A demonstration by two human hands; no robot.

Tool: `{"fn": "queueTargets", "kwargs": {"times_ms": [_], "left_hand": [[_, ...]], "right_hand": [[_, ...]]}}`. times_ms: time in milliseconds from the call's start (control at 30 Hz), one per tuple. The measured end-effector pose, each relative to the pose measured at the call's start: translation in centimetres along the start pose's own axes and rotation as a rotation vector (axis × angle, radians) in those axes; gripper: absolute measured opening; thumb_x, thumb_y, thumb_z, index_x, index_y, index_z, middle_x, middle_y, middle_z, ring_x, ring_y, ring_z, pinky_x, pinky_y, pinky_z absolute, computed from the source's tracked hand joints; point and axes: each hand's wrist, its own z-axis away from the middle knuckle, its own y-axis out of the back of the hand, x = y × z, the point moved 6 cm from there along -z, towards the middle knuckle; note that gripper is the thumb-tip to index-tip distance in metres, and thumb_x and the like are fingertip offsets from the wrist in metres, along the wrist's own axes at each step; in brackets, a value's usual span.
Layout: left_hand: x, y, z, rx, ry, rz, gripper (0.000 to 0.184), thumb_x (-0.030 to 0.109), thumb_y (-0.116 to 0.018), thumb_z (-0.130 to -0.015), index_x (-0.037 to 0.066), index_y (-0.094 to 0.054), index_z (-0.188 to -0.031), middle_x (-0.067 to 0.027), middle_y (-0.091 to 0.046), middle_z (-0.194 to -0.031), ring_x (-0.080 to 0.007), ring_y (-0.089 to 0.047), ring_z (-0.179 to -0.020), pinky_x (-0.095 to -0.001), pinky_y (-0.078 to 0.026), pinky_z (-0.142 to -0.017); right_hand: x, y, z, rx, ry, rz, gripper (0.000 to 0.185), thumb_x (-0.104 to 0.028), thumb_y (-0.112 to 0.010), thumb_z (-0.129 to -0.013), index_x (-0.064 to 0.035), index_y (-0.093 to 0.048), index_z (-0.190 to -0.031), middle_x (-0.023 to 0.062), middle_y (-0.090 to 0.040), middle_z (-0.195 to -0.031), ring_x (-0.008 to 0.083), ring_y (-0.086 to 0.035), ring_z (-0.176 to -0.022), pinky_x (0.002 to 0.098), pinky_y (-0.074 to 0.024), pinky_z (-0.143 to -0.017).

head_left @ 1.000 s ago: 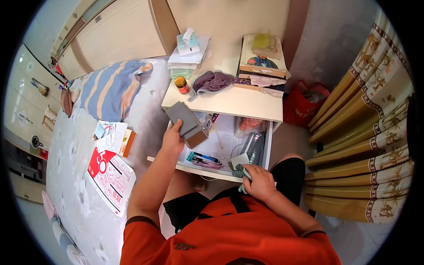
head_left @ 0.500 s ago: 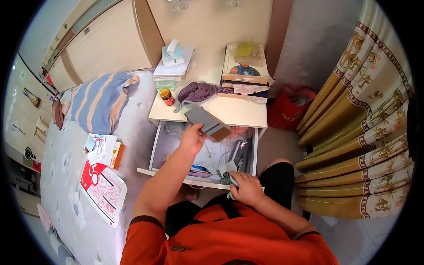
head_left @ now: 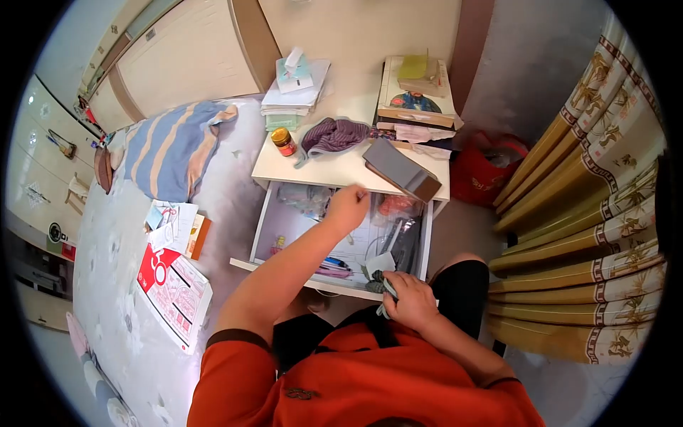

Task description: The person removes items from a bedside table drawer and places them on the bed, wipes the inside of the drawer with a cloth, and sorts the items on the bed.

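My left hand (head_left: 348,208) hangs above the back of the open drawer (head_left: 265,228), fingers curled in, nothing visible in them. To its right, a grey and brown folding case (head_left: 402,169), like a phone or wallet case, lies tilted at the desk's front edge. At the drawer's front right corner, my right hand (head_left: 410,302) is closed on a bunched grey-green cloth (head_left: 376,283), partly hidden under the fingers. A small white piece (head_left: 380,264) sticks up beside that cloth. Pens (head_left: 334,267), papers and plastic bags lie inside the drawer.
On the desk (head_left: 277,167) are a purple striped cloth (head_left: 336,135), a jar (head_left: 284,141), a paper stack topped by a tissue pack (head_left: 294,75), and books (head_left: 416,117). A red bag (head_left: 484,171) stands right, near curtains (head_left: 569,242). The bed (head_left: 114,242) is left.
My left hand has let go of the folding case, which now lies at the desk's front right. The hand has moved away from it over the drawer. My right hand keeps hold of the cloth.
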Motion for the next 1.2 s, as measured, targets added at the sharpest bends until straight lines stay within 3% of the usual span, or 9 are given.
{"fn": "queueTargets", "kwargs": {"times_ms": [67, 200, 300, 400, 500, 733, 1033, 1133, 1200], "left_hand": [[-6.1, -0.5, 2.0, 0.093, 0.159, 0.087, 0.028, 0.017, -0.055, -0.080, 0.005, -0.053, -0.105, -0.0095, -0.061, -0.083, -0.0250, -0.058, -0.068, -0.0306, -0.046, -0.062], [-20.7, -0.1, 5.2, 0.435, 0.995, 0.726, 0.035, 0.035, -0.055, -0.081, 0.008, -0.053, -0.104, -0.0076, -0.055, -0.081, -0.0228, -0.053, -0.068, -0.0431, -0.043, -0.065], [-22.8, 1.3, 5.0, 0.633, 1.118, 0.850, 0.051, 0.049, -0.054, -0.079, 0.008, -0.051, -0.108, -0.0108, -0.051, -0.096, -0.0222, -0.050, -0.081, -0.0475, -0.041, -0.071], [-22.7, 0.3, 3.4, 0.425, 1.131, 1.083, 0.069, 0.056, -0.059, -0.073, 0.004, -0.046, -0.116, -0.0146, -0.046, -0.111, -0.0271, -0.044, -0.097, -0.0466, -0.037, -0.080], [-22.9, 0.0, 2.0, 0.333, 1.119, 1.068, 0.068, 0.064, -0.056, -0.071, 0.012, -0.048, -0.113, -0.0067, -0.045, -0.096, -0.0204, -0.042, -0.088, -0.0436, -0.036, -0.076], [-24.2, -0.7, 1.2, 0.354, 1.309, 0.983, 0.061, 0.058, -0.066, -0.066, 0.021, -0.048, -0.111, -0.0032, -0.045, -0.100, -0.0193, -0.041, -0.086, -0.0375, -0.035, -0.071], [-22.6, -0.3, 0.4, 0.473, 1.042, 1.105, 0.041, 0.031, -0.074, -0.064, 0.023, -0.055, -0.100, 0.0000, -0.050, -0.102, -0.0167, -0.041, -0.077, -0.0301, -0.036, -0.060], [-20.1, 1.3, 1.4, 0.587, 0.996, 1.108, 0.041, 0.023, -0.072, -0.065, 0.016, -0.055, -0.102, -0.0022, -0.052, -0.104, -0.0193, -0.046, -0.080, -0.0317, -0.040, -0.062], [-17.9, 2.0, 2.6, 0.710, 1.023, 1.289, 0.042, 0.004, -0.066, -0.069, 0.001, -0.054, -0.109, -0.0073, -0.055, -0.107, -0.0226, -0.051, -0.098, -0.0359, -0.040, -0.084]], "right_hand": [[0.1, 0.0, -0.1, 0.005, -0.003, -0.008, 0.034, -0.018, -0.058, -0.072, -0.0064, -0.055, -0.104, 0.0133, -0.059, -0.098, 0.0286, -0.058, -0.087, 0.0364, -0.0465, -0.078], [-0.2, 0.1, -0.2, -0.034, 0.008, -0.015, 0.035, -0.017, -0.059, -0.071, -0.0051, -0.055, -0.103, 0.0136, -0.059, -0.098, 0.0290, -0.058, -0.088, 0.0364, -0.0469, -0.077], [-0.1, 0.1, -0.4, -0.039, 0.009, -0.010, 0.035, -0.016, -0.059, -0.070, -0.0045, -0.055, -0.103, 0.0140, -0.059, -0.097, 0.0292, -0.058, -0.087, 0.0361, -0.0473, -0.076], [0.1, -0.2, -0.4, -0.018, 0.023, 0.005, 0.036, -0.018, -0.059, -0.070, -0.0060, -0.055, -0.104, 0.0139, -0.059, -0.096, 0.0293, -0.058, -0.085, 0.0361, -0.0476, -0.075], [0.1, -0.2, -0.3, -0.002, 0.029, 0.022, 0.036, -0.020, -0.060, -0.070, -0.0073, -0.056, -0.104, 0.0137, -0.059, -0.095, 0.0291, -0.058, -0.083, 0.0360, -0.0479, -0.073], [0.0, -0.3, -0.5, 0.004, 0.043, 0.026, 0.036, -0.019, -0.060, -0.070, -0.0062, -0.057, -0.103, 0.0133, -0.059, -0.094, 0.0285, -0.059, -0.080, 0.0351, -0.0484, -0.071], [-0.1, -0.2, -0.6, -0.020, 0.015, 0.025, 0.036, -0.018, -0.060, -0.069, -0.0062, -0.056, -0.103, 0.0123, -0.059, -0.095, 0.0277, -0.059, -0.081, 0.0354, -0.0485, -0.071], [-0.2, -0.2, -0.6, 0.003, 0.026, 0.038, 0.036, -0.018, -0.060, -0.069, -0.0063, -0.056, -0.103, 0.0124, -0.059, -0.094, 0.0279, -0.059, -0.081, 0.0357, -0.0485, -0.071], [-0.2, -0.2, -0.5, -0.001, 0.030, 0.031, 0.036, -0.018, -0.060, -0.069, -0.0064, -0.055, -0.103, 0.0125, -0.059, -0.094, 0.0281, -0.059, -0.081, 0.0358, -0.0485, -0.071]]}}
